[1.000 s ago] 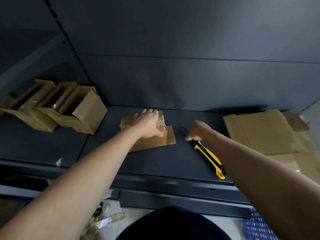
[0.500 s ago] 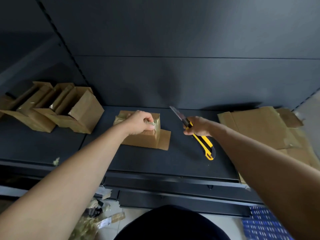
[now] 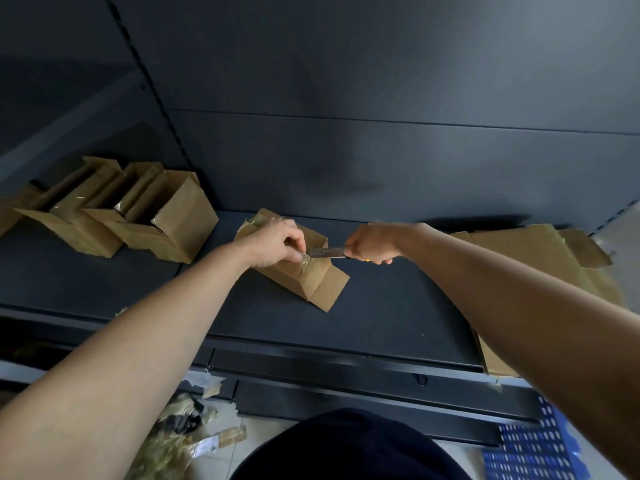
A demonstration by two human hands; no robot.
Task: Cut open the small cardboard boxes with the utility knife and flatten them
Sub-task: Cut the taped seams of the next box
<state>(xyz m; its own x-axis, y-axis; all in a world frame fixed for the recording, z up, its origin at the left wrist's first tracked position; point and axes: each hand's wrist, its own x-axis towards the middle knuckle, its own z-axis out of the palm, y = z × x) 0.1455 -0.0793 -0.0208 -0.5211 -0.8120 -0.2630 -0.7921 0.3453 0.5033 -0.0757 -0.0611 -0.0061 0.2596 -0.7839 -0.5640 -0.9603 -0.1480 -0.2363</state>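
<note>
**One box under the blade, mid-shelf**

One small cardboard box [image 3: 294, 271] sits near the middle of the dark shelf [image 3: 381, 306], turned at an angle, with its near-right flap [image 3: 330, 289] already splayed flat on the shelf.

- Handling: we judge it light and empty. The thin corrugated walls are stiff along the folds but will buckle under a push. It will skate on the smooth shelf unless pinned, so hold it by the top edge, just left of the cut line and clear of the blade.
- Look: plain brown kraft card. Clear tape [image 3: 308, 268] runs glossy and wrinkled over the top seam and down the near face. The far end looks partly open, but we can't tell how far.
- Left hand [image 3: 277, 242]: fingers curled, pinching the box's taped top edge and steadying it.
- Right hand [image 3: 369, 245]: fist closed round the utility knife [image 3: 325, 252]. Only a sliver of yellow handle shows below the fingers. The blade points left, with its tip at the tape just beside the left fingertips, which is a tight margin.
- Uncut boxes [image 3: 166, 216] are lined up at far left, well apart.
- Flattened cardboard [image 3: 519, 251] is piled at right.
- Tape scraps [image 3: 173, 441] lie on the floor below.
</note>
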